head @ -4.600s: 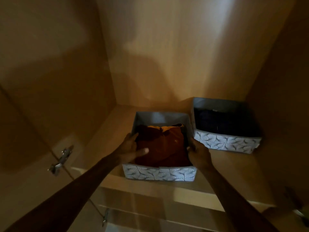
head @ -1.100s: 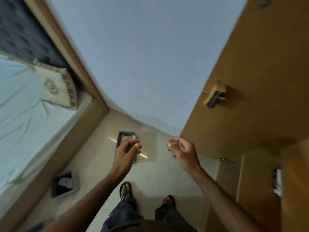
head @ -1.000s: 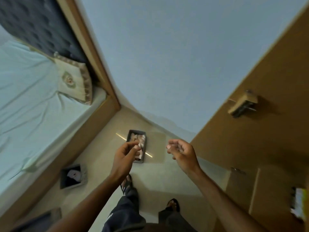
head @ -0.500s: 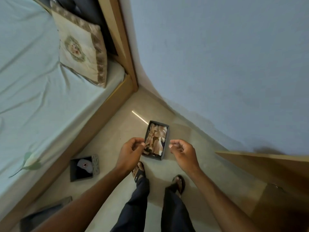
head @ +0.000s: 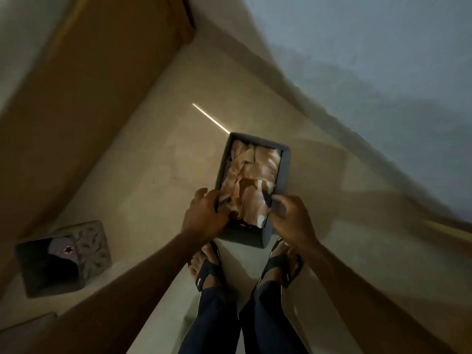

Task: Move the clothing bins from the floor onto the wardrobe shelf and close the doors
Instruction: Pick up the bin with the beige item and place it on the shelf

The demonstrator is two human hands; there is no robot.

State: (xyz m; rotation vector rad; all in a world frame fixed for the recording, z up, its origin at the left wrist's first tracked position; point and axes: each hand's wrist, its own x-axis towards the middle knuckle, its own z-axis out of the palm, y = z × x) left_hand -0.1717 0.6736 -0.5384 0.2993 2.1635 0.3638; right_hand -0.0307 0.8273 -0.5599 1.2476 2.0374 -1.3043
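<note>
A grey bin (head: 284, 169) of crumpled beige clothing (head: 249, 180) sits on the floor (head: 153, 185) just ahead of the person's sandalled feet (head: 207, 267). The left hand (head: 204, 218) and right hand (head: 291, 218) curl round its near corners. A second bin (head: 92, 249) lies well apart to the left beside the bed frame (head: 84, 80)

Two fabric clothing bins are clearly seen on the floor: a grey rectangular bin holding crumpled beige cloth (head: 284, 172) and a leaf-patterned bin with dark contents (head: 92, 247). A dim edge at the lower left might be a third; too blurred to tell. Two bare hands, left (head: 204, 218) and right (head: 291, 218), and two black sandals, left (head: 208, 272) and right (head: 277, 264).
</note>
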